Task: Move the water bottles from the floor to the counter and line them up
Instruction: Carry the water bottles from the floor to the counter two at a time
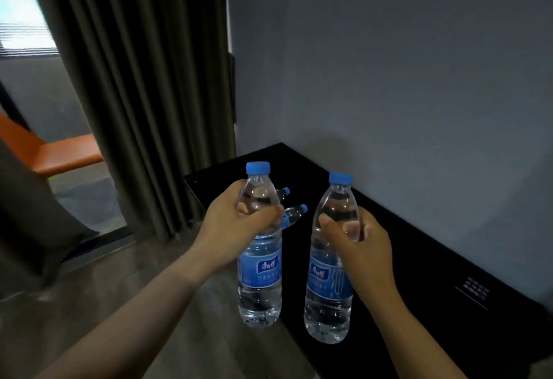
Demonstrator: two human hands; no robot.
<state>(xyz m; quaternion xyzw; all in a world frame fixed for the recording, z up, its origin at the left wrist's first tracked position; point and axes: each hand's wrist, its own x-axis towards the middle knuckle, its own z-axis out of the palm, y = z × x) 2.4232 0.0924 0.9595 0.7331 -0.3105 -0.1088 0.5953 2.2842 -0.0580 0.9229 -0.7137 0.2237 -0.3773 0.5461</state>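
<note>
A person's left hand (236,224) and right hand (363,247) each hold a clear water bottle w/ blue cap and blue label, both upright, side by side at frame centre. The left grip is clamped round the left bottle (259,277) at its shoulder, thumb across the front. That bottle's base shows against the grey floor (149,304), just beside the near edge of the black counter (419,259). The right grip is clamped round the right bottle (329,292) at approx. the same height, thumb pointing to 10 o'clock, fingertips visible thru the plastic. This bottle shows against the counter, which runs from centre out to 4 o'clock along a grey wall (389,64). The two held bottles are near each other, not touching. At 2 o'clock of the left hand, more bottles (294,212) peek out against the counter's dark top, blue caps tipped toward 2 o'clock. The hand hides most of each, so how they lie can't be told. A dark curtain (143,79) hangs at 11 o'clock, w/ a bright window (21,5) at 10 o'clock and an orange seat (62,154) at 9 o'clock. Faint white print (475,289) marks the counter at 4 o'clock.
</note>
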